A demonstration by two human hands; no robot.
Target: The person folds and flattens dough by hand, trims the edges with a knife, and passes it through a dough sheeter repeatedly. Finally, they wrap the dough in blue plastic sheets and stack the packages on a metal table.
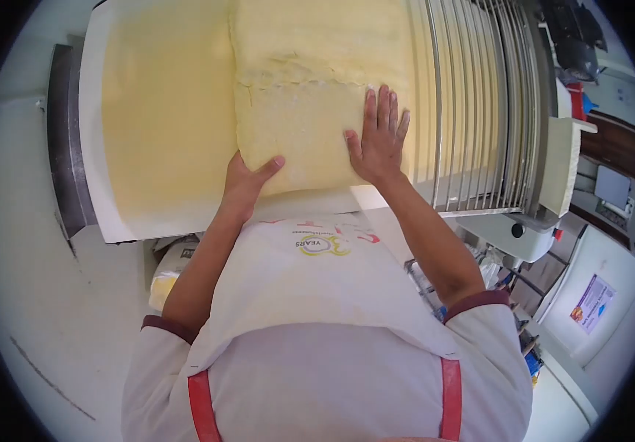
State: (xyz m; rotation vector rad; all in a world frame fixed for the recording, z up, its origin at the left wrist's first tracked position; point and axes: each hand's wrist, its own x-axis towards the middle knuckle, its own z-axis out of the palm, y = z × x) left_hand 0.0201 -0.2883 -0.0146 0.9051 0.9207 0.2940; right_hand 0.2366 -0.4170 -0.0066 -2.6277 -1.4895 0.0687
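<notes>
A folded sheet of pale yellow dough lies on the dough sheeter's belt, with a rough seam running across it. My left hand is at the sheet's near left corner, the thumb on top and the other fingers mostly hidden at or under the edge. Flat on the right part of the dough rests my right hand, palm down, fingers stretched away from me and just short of the seam, holding nothing.
To the right of the dough, a metal bar guard spans the belt beside the machine's white housing. A dark metal edge borders the belt's left end. Below it sits a white and yellow bag. A white box with a label stands at the lower right.
</notes>
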